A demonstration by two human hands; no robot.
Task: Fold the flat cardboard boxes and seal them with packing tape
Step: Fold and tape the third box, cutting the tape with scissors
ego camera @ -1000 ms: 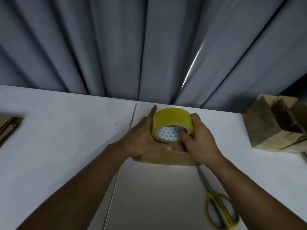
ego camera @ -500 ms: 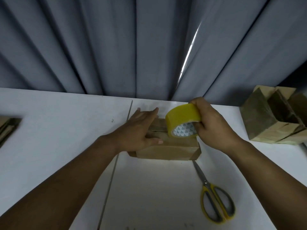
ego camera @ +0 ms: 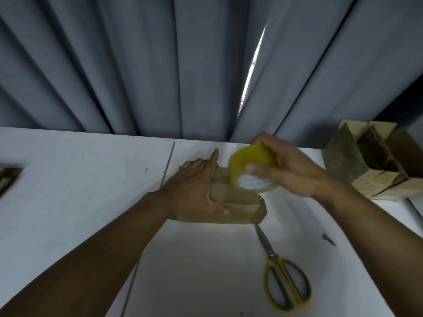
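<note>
A small folded brown cardboard box [ego camera: 233, 211] sits on the white table [ego camera: 80, 179], in the middle. My left hand [ego camera: 196, 191] lies flat on the box's left part, fingers straight, thumb along its front edge. My right hand [ego camera: 288, 170] grips a yellow roll of packing tape [ego camera: 249, 170], held tilted just above the box's right top; the roll is blurred. A translucent strip of tape seems to run over the box top, though blur hides whether it joins the roll.
Yellow-handled scissors [ego camera: 281, 277] lie on the table right of centre, blades pointing at the box. Folded boxes [ego camera: 375, 163] stand at the far right. Flat cardboard [ego camera: 9, 179] shows at the left edge. A grey curtain [ego camera: 160, 65] hangs behind the table. A cardboard scrap [ego camera: 328, 239] lies nearby.
My right hand has lifted the tape roll off the box top and carried it right and up. My left hand left the roll and now presses flat on the box.
</note>
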